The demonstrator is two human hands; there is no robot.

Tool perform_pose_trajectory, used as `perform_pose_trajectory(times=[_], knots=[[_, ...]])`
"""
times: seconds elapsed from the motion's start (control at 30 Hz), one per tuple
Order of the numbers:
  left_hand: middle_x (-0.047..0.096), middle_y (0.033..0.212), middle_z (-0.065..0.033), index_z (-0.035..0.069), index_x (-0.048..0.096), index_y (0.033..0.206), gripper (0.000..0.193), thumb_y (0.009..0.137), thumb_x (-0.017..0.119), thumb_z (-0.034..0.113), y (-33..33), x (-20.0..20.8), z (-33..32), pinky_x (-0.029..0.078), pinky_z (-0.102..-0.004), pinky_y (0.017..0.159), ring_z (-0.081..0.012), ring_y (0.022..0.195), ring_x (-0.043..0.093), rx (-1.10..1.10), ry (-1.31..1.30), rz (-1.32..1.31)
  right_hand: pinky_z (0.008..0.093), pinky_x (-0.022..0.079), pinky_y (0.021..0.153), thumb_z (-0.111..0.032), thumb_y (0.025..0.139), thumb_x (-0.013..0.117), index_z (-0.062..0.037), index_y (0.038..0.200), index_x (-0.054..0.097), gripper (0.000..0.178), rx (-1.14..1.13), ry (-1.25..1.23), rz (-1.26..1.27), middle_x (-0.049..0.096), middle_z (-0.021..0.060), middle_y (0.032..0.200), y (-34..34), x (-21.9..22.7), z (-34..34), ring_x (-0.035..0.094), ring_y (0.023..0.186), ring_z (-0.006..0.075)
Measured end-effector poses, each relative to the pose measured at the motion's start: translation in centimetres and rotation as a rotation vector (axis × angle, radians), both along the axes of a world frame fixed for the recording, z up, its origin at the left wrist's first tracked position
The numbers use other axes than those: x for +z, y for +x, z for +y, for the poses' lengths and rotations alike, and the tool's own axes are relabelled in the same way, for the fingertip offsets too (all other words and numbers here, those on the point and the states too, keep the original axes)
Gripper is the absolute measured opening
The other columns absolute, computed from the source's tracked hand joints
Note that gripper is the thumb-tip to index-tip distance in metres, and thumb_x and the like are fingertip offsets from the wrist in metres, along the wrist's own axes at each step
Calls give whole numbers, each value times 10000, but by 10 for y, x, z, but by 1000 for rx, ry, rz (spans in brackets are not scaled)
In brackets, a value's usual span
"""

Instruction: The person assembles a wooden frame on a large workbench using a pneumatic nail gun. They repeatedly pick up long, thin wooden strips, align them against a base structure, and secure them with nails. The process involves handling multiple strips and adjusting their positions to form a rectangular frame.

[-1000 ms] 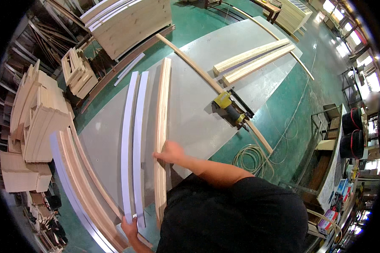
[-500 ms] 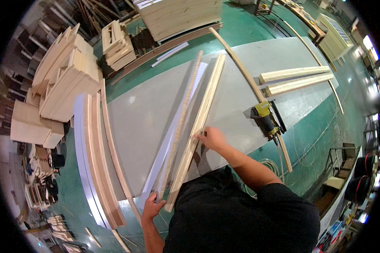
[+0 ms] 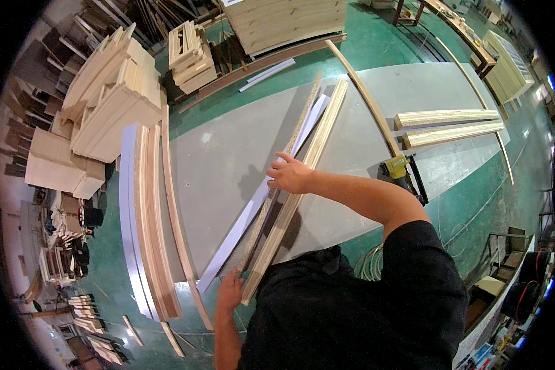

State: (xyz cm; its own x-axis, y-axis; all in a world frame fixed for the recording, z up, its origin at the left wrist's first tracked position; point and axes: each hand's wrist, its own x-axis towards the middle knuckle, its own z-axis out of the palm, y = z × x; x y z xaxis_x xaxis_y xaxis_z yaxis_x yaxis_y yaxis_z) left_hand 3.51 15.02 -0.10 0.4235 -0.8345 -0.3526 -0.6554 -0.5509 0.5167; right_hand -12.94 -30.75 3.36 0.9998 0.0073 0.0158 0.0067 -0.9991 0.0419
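A long, thin chipboard strip (image 3: 304, 114) lies slantwise over the middle of the grey table. My left hand (image 3: 230, 290) is closed around its near end. Farther up, my right hand (image 3: 290, 174) reaches across and grips the same strip near its middle, fingers over its far side. Beside and partly under it runs a white-faced strip (image 3: 231, 240), tilted at a slightly different angle. To the right, a thicker pale wood beam (image 3: 277, 237) lies almost parallel, under my right forearm. My left fingertips are partly hidden.
The grey table (image 3: 197, 160) holds long white and wooden strips (image 3: 151, 222) at left and two short beams (image 3: 450, 131) at right. A yellow-black nail gun (image 3: 401, 169) rests by a thin lath (image 3: 370, 102). Stacked wood panels (image 3: 120, 108) stand beyond on the green floor.
My right hand has left the pale beam and moved left onto the chipboard strip. My left hand keeps hold of the near end. The strip now crosses the white one.
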Motion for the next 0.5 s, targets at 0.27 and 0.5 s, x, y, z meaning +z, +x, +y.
perform_pose_trajectory(times=[0.27, 0.5], knots=[[575, 1384, -256, 30, 555, 1405, 465, 1009, 553, 274, -15, 17, 15, 414, -495, 1085, -448, 1268, 536, 38, 93, 124, 568, 392, 1065, -246, 890, 623, -265, 1115, 678, 232, -18, 119, -103, 594, 22, 1058, -32, -10, 15, 582, 1120, 238], [591, 1310, -266, 8, 601, 1317, 404, 982, 597, 232, 13, 2, 3, 425, -501, 1054, -463, 1225, 544, 37, 19, -21, 536, 400, 1046, -248, 909, 614, -283, 1121, 668, 222, -46, 96, -20, 661, -2, 979, 13, -23, 1, 624, 1105, 225]])
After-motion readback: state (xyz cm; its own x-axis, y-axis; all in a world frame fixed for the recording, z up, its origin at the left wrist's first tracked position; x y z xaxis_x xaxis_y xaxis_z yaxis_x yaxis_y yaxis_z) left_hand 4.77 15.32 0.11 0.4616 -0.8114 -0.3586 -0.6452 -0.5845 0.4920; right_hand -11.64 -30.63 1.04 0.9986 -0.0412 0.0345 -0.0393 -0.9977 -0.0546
